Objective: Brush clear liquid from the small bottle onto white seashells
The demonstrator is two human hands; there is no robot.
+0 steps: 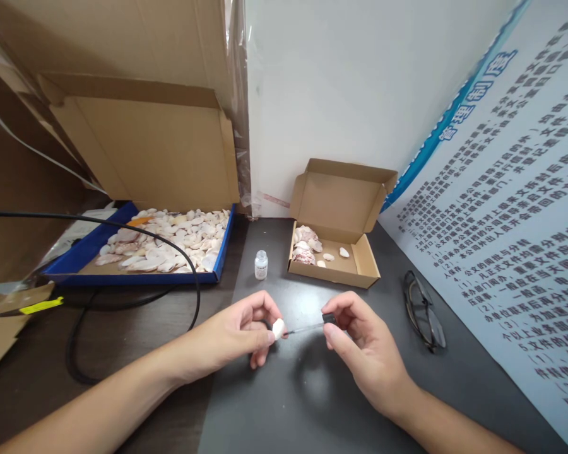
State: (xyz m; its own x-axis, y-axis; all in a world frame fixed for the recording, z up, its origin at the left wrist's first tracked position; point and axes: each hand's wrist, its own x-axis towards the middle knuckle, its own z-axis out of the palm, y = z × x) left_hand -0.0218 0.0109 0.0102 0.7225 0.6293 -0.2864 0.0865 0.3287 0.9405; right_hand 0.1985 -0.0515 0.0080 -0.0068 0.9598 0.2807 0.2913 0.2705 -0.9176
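White shell (278,328) in left fingers (266,304), open mat (274,410) before box edge (334,275)

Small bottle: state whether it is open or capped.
Open: the small bottle shows a bare neck; the right hand holds a black cap with a thin stem.

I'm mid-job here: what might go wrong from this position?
1. The small clear bottle with a white label appears uncapped and stands just beyond the left hand; a bump might tip it.
2. The small white shell is pinched between thumb and finger, so it could slip if the thin-stemmed black cap in the right hand pushes against it.
3. The looped black cable lies close to the left forearm and might snag it.
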